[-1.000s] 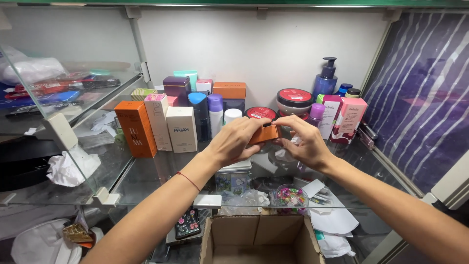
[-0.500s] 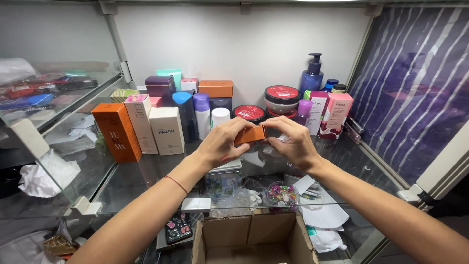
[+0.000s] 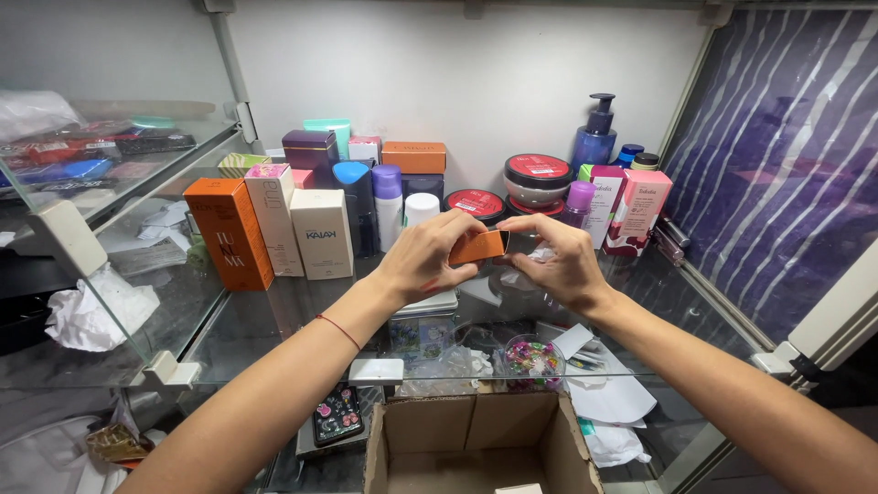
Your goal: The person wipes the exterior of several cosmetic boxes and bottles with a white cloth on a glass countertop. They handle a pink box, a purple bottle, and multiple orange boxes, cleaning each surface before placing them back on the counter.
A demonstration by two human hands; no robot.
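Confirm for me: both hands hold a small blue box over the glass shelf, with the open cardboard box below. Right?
Not quite: the small box is orange, not blue. The head view shows the left hand and right hand holding it over the glass shelf, with the open cardboard box below.

front: bare glass shelf (image 3: pixel 274 320) between the hands and the near edge, free to pass.
back: boxes (image 3: pixel 274 220), bottles (image 3: pixel 389 206) and jars (image 3: pixel 538 176) crowd the wall.
left: slanted glass pane (image 3: pixel 119 274) blocks.
right: striped panel (image 3: pixel 777 165) closes it.
below: open carton (image 3: pixel 476 439).
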